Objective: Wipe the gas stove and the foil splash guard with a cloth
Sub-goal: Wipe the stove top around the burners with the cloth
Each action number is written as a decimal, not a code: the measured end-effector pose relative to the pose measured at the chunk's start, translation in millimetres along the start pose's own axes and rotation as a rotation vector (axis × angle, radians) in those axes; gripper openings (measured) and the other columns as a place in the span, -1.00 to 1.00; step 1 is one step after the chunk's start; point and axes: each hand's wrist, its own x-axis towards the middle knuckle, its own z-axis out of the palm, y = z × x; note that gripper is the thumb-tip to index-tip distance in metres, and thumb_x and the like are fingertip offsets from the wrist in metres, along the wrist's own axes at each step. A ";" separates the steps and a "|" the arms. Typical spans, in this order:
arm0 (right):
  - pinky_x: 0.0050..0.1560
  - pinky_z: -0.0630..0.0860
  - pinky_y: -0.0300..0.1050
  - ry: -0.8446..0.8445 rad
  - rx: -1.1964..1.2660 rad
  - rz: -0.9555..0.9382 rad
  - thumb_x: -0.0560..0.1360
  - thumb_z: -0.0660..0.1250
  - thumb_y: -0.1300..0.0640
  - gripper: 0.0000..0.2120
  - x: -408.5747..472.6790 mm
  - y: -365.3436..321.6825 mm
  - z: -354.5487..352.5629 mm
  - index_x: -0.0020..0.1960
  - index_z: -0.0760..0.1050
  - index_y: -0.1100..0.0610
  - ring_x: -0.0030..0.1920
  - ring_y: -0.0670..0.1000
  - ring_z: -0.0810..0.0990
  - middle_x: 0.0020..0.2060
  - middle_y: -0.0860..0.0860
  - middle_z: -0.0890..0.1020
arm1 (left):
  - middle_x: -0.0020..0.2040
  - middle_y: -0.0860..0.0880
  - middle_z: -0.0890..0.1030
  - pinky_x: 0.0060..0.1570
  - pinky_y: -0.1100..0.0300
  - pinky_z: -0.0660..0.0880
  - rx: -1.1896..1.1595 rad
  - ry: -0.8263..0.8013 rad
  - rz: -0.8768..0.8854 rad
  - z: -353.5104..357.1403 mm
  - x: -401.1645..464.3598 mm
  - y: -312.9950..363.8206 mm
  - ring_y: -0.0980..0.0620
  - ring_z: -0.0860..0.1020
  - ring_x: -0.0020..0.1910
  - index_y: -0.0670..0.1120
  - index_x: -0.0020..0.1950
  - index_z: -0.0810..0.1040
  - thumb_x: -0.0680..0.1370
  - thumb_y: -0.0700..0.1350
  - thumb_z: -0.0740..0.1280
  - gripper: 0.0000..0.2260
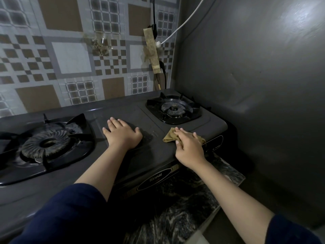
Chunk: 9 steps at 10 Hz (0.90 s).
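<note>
The left hand [122, 133] lay flat with spread fingers on the middle panel of the gas stove [133, 155], probably to steady the body and keep the stove from sliding. The right hand [189, 148] pressed a small brown cloth [169, 137] onto the stove top, its fingers bent over the cloth, at the front edge just in front of the right burner [174, 108]; this seemed the spot being wiped. The foil splash guard [255, 76] stood upright at the right side, near the stove, and no hand touched it, so I judged it was left for later.
</note>
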 end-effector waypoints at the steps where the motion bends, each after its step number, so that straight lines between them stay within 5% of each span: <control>1: 0.49 -0.15 -0.09 0.020 0.032 -0.027 0.55 0.18 0.24 -0.59 -5.1 -7.6 4.1 0.39 0.38 0.12 0.49 -0.08 0.21 0.44 -0.06 0.37 | 0.56 -0.28 -0.12 0.46 -0.19 -0.11 -0.002 0.004 -0.001 -2.6 1.2 0.9 -0.21 -0.14 0.55 -0.28 0.56 -0.06 0.58 0.22 -0.01 -0.26; 4: 0.53 -0.16 -0.02 -0.149 0.422 -0.068 0.52 0.18 0.35 -0.62 -14.4 0.8 -9.1 0.24 0.53 0.05 0.35 -0.23 0.38 0.24 -0.12 0.57 | 0.56 -0.27 -0.12 0.47 -0.18 -0.11 0.008 0.006 0.001 -0.7 0.8 -0.2 -0.20 -0.14 0.55 -0.26 0.56 -0.07 0.58 0.23 -0.01 -0.26; 6: 0.31 0.45 -0.04 -0.356 0.653 -0.025 0.48 0.19 0.28 -0.75 -11.1 10.3 -36.6 -0.03 0.60 0.07 0.14 -0.04 0.62 0.00 0.04 0.69 | 0.57 -0.26 -0.11 0.47 -0.18 -0.10 0.002 0.001 0.011 2.9 -2.2 0.8 -0.20 -0.13 0.55 -0.26 0.56 -0.06 0.58 0.24 -0.01 -0.26; 7: 0.07 0.46 -0.16 -0.460 0.627 0.025 0.45 0.22 0.25 -0.80 12.8 7.3 -51.8 -0.13 0.58 0.03 -0.09 -0.08 0.61 -0.18 -0.02 0.66 | 0.57 -0.26 -0.11 0.47 -0.17 -0.10 0.005 0.005 0.004 0.2 -1.1 -1.7 -0.20 -0.13 0.55 -0.26 0.56 -0.06 0.58 0.24 -0.01 -0.26; 8: 0.04 0.42 -0.06 -0.329 0.521 0.141 0.52 0.23 0.27 -0.80 41.8 10.7 -64.1 -0.15 0.57 0.05 -0.11 0.04 0.57 -0.19 0.03 0.63 | 0.57 -0.26 -0.11 0.47 -0.17 -0.09 0.008 0.001 0.000 1.2 -2.2 -3.1 -0.20 -0.13 0.55 -0.25 0.56 -0.06 0.58 0.24 -0.01 -0.25; 9: -0.03 0.43 -0.14 0.001 0.236 0.145 0.55 0.20 0.21 -0.82 56.3 17.9 -76.4 0.01 0.56 0.05 -0.04 0.05 0.56 -0.10 0.01 0.63 | 0.57 -0.26 -0.11 0.47 -0.18 -0.10 0.004 0.011 0.001 1.0 -3.0 -1.0 -0.20 -0.14 0.55 -0.26 0.56 -0.07 0.58 0.24 -0.01 -0.26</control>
